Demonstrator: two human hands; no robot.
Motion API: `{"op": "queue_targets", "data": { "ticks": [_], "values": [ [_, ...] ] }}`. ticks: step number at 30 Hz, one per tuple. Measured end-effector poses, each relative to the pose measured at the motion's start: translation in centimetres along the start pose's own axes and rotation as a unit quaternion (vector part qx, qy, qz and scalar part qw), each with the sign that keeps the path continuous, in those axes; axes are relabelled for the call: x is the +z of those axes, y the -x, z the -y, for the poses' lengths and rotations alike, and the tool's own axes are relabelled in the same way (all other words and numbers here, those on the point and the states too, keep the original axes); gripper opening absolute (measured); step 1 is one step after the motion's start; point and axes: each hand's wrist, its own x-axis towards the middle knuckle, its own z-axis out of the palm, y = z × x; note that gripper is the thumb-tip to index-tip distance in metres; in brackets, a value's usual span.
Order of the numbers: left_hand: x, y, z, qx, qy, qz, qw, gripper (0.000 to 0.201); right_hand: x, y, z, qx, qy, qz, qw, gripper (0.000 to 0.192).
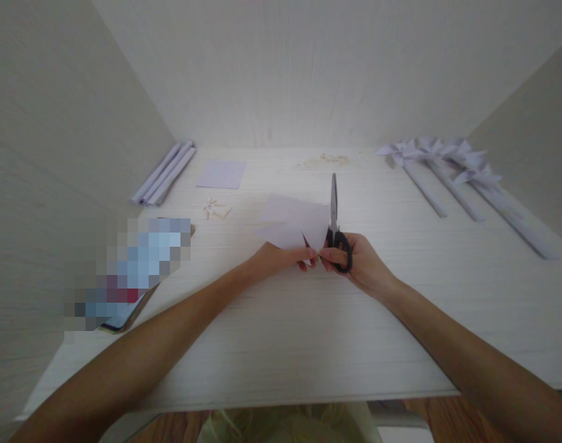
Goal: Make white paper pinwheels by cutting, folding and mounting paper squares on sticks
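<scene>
A pale sheet of paper (pixel 292 215) with a slit in its near edge is held up over the table. My left hand (pixel 297 255) pinches it at the near edge, close to the slit. My right hand (pixel 355 258) is closed on a pair of scissors (pixel 334 212), black-handled, with blades together and pointing away from me. The right thumb and fingertips also meet at the paper's near right corner, almost touching the left fingertips. Some of the fingers of both hands are hidden behind the paper and the scissor handles.
Several rolled paper tubes (pixel 165 173) lie back left, beside a square of paper (pixel 221 174). Small sticks (pixel 216 209) are scattered nearer me, more small pieces (pixel 331 161) at the back. Paper pinwheels (pixel 433 151) on sticks lie right. A blurred-out phone (pixel 119 317) rests left. Walls enclose the table.
</scene>
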Motion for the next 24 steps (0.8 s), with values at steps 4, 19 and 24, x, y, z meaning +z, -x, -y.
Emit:
{"op": "queue_targets", "data": {
  "ticks": [4, 19, 24],
  "values": [
    [-0.18, 0.00, 0.08, 0.007, 0.013, 0.026, 1.000, 0.011, 0.04, 0.09, -0.01, 0.001, 0.004, 0.001, 1.000, 0.018],
    [-0.11, 0.19, -0.20, 0.015, -0.028, 0.007, 0.999, 0.012, 0.15, -0.10, -0.10, -0.002, -0.004, -0.012, 1.000, 0.018],
    [-0.02, 0.22, -0.34, 0.003, -0.038, -0.008, 0.999, 0.012, 0.19, -0.04, -0.12, -0.007, -0.006, -0.010, 1.000, 0.018]
  ]
}}
